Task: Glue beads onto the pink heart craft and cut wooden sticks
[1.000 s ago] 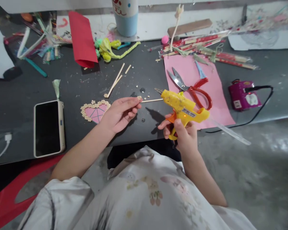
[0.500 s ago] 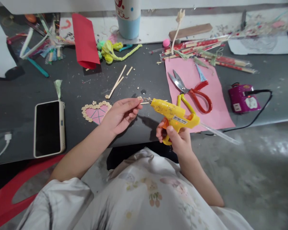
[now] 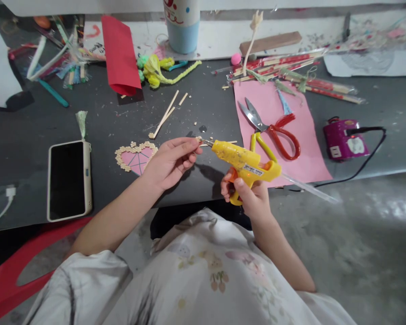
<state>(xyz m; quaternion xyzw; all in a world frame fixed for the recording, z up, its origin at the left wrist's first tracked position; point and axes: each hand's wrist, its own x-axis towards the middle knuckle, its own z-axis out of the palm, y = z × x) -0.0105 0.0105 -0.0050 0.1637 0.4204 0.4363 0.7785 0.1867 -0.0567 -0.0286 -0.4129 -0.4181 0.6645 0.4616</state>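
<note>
My right hand [image 3: 248, 189] is wrapped around the handle of a yellow glue gun [image 3: 238, 158], with a clear glue stick [image 3: 309, 188] poking out of its back. My left hand [image 3: 176, 160] pinches a small pale flower-shaped piece [image 3: 199, 139] between thumb and forefinger. The gun's metal nozzle is at that piece, seemingly touching it. Beside my left wrist lies a pink paper heart [image 3: 135, 161] with dark lines, edged by similar pale pieces; my hand covers part of its right side. Thin wooden sticks [image 3: 165, 116] lie beyond the heart.
Red-handled scissors [image 3: 284, 142] rest on pink paper [image 3: 309, 153] at the right. A purple power box [image 3: 345, 140] with a black cable stands farther right. A phone [image 3: 69, 180] lies at the left. A cup [image 3: 182, 31], red paper [image 3: 120, 56] and packaged sticks [image 3: 274, 65] are along the back.
Both hands, the glue gun and the pale piece hold almost the same position. The view has shifted slightly.
</note>
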